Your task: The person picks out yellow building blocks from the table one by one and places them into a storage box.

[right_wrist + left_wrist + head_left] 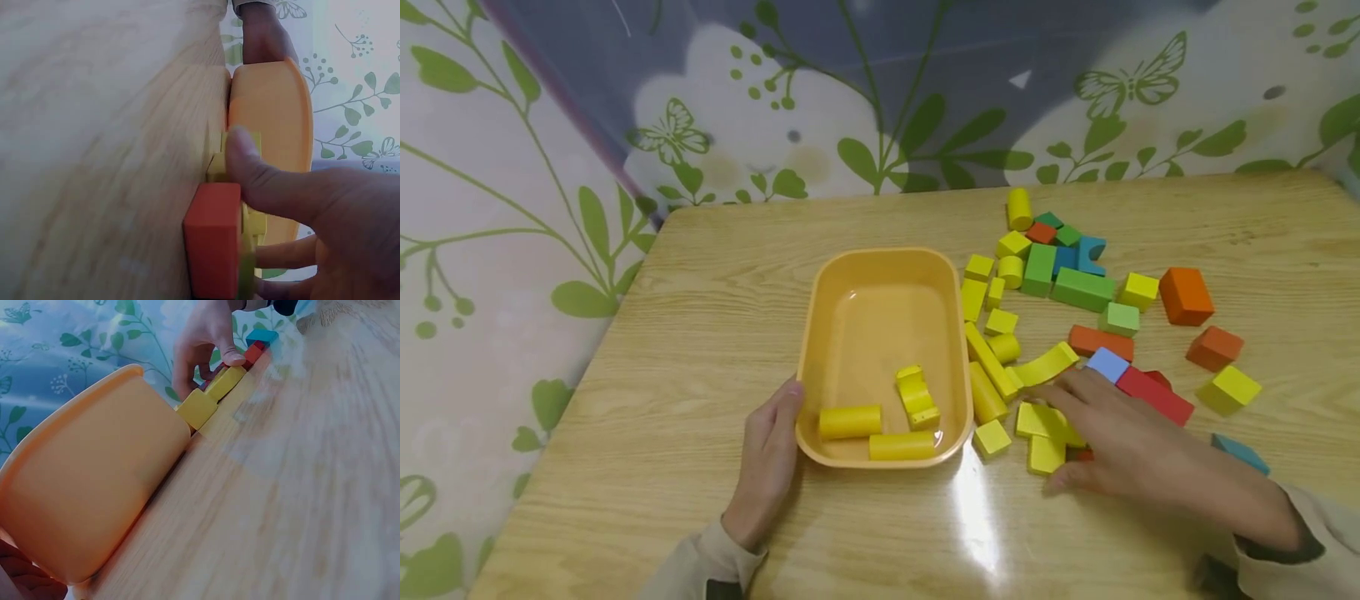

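My left hand [771,454] grips the left side of a shallow orange plastic bin [883,258], thumb at the rim. Inside the bin lie two yellow cylinders [850,422] and a yellow arch block [916,396]. To the right of it, my right hand [1120,437] is low over a cluster of yellow blocks [1047,454], palm down, thumb and fingers spread around them. In the left wrist view the thumb is right at a yellow block [228,381]. A red-orange block [214,240] lies beside the thumb in the right wrist view.
More wooden blocks lie scattered right of the bin: green blocks [1082,289], an orange block [1186,296], a red block [1153,396] and a blue-green block [1240,452]. A patterned wall covering [925,108] borders the wooden table [700,333] at the back and left.
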`<state>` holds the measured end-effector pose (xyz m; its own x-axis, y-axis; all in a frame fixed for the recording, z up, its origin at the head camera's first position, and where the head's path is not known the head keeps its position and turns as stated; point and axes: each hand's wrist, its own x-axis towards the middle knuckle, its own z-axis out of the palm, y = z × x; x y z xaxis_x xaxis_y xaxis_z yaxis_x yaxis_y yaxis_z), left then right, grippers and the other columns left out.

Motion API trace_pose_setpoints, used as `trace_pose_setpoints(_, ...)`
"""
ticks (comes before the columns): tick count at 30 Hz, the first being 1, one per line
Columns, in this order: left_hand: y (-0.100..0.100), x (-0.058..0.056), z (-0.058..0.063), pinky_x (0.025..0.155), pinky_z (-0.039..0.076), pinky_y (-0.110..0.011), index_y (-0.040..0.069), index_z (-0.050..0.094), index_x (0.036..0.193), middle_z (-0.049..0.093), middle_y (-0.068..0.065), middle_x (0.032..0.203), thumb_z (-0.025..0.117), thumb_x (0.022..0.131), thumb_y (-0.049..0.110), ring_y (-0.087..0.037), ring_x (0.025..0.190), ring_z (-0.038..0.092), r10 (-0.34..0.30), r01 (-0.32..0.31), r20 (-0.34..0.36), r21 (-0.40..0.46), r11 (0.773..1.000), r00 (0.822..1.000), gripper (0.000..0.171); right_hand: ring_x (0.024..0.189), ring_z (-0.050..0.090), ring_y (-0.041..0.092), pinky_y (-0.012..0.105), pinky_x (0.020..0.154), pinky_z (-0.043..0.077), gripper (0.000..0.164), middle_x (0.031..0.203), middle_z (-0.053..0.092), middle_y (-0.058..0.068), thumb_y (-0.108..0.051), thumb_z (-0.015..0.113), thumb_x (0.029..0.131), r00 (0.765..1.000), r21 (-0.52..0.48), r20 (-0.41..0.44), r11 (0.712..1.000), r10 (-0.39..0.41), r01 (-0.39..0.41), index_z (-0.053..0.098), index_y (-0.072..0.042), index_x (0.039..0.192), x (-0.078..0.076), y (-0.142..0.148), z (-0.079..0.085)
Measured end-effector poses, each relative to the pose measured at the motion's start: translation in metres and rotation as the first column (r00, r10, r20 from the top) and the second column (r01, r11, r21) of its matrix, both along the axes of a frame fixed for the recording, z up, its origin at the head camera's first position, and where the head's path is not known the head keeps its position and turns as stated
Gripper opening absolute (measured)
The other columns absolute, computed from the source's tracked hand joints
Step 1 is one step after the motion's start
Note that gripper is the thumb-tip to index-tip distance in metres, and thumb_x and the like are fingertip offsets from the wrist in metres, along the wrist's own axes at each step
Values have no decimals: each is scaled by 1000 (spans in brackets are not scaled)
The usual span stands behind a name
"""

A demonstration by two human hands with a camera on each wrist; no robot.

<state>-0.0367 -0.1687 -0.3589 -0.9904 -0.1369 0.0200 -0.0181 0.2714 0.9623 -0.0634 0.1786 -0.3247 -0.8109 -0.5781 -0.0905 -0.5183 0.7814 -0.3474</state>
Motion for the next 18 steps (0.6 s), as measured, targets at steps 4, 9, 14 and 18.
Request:
trace_pose_setpoints(4, 0, 0, 0, 110, 36, -35, -6, 46, 138, 45, -17, 144, 33, 105, 17, -22, 135, 40, -2, 2, -2, -4, 1000, 1000, 42, 101, 48, 23, 40, 83, 52, 89, 114, 52, 7, -69, 74, 60, 999, 22, 12, 999, -44, 44, 62, -4, 120, -4, -1, -2)
trace_pose_setpoints(9, -1, 0, 0, 109, 37, -33, -6, 47, 138, 46, -17, 143, 34, 105, 17, -21, 133, 42, -1, 0, -13, -6, 1000, 1000, 42, 98, 47, 23, 39, 79, 52, 89, 111, 52, 7, -72, 70, 61, 998, 36, 9, 997, -62, 62, 60, -3, 116, -6, -3, -3)
trace_pose_setpoints(14, -1, 1, -1, 108, 37, -32, -6, 50, 135, 47, -17, 142, 34, 105, 15, -21, 133, 42, -1, 1, -20, -9, 1000, 1000, 40, 100, 50, 25, 43, 81, 53, 85, 113, 56, 9, -65, 76, 64, 995, 39, 8, 994, -99, 98, 55, -4, 119, -6, -5, -3)
trace_pose_setpoints(18, 0, 1, -1, 109, 37, -32, -7, 48, 137, 46, -17, 143, 34, 105, 16, -22, 134, 42, -8, 7, -20, -7, 1000, 1000, 41, 91, 55, 23, 39, 72, 55, 71, 109, 60, 12, -45, 83, 70, 990, 6, -35, 990, -139, 140, 52, -4, 119, -5, -6, -3)
